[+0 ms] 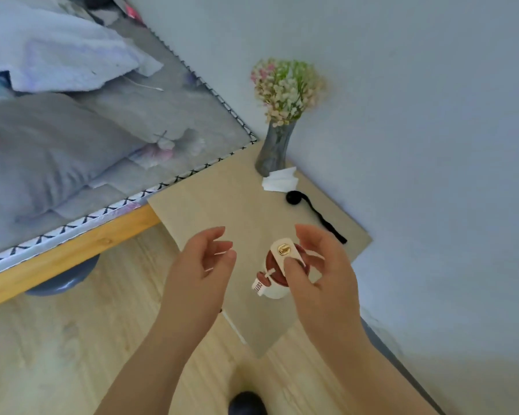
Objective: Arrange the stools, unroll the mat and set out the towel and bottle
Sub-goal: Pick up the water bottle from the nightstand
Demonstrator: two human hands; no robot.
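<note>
My right hand is loosely curled over the bottle standing near the right edge of the surface, left hand open and empty beside it, and it looks light, rigid, probably slick, so I'd wrap its body, not that strap.

— What's the room like?
— Pale wall, light wood floor, a wood-framed bed with grey bedding.
— And beside it?
— A beige bedside table in the corner.
</note>
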